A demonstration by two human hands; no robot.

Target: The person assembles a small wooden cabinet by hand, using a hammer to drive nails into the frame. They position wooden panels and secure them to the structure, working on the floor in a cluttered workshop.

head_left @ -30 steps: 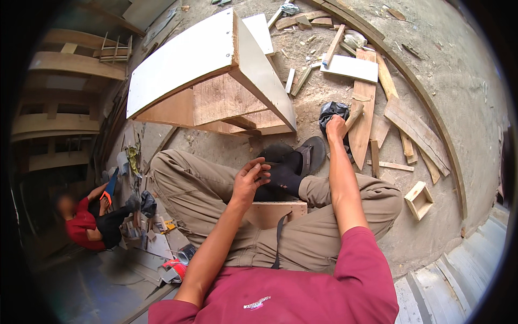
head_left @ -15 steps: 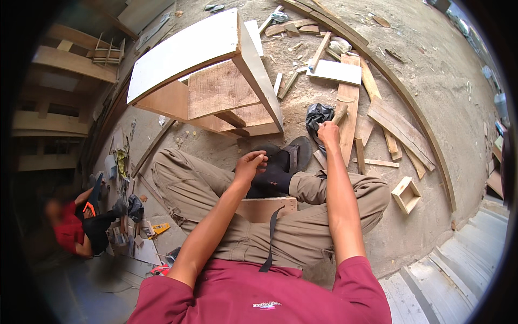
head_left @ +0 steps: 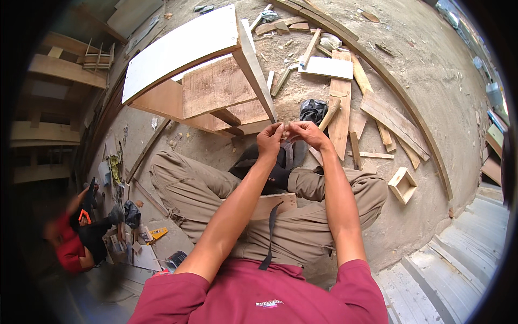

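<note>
In front of my crossed legs, my left hand [head_left: 271, 140] and my right hand [head_left: 307, 134] meet, fingertips pinched closely together. Whatever they pinch is too small to make out. Just beyond them lies a black plastic bag [head_left: 312, 110], with a light wooden handle [head_left: 330, 114] slanting beside it. Ahead on the left stands an open wooden cabinet frame [head_left: 218, 86] with a white top panel [head_left: 181, 46]; its near right corner comes close to my left hand. A wooden board [head_left: 261, 207] is partly hidden between my thighs.
Planks [head_left: 396, 121] and offcuts lie to the right, along with a white board [head_left: 326, 67] and a small open wooden box [head_left: 402, 186]. A long curved-looking timber [head_left: 426, 137] borders them. At the left, another person [head_left: 73, 243] in red sits near a yellow-handled saw [head_left: 157, 234].
My right hand has drawn back from the black bag toward my left hand. My left hand has moved forward and right, and the fingertips of both now meet.
</note>
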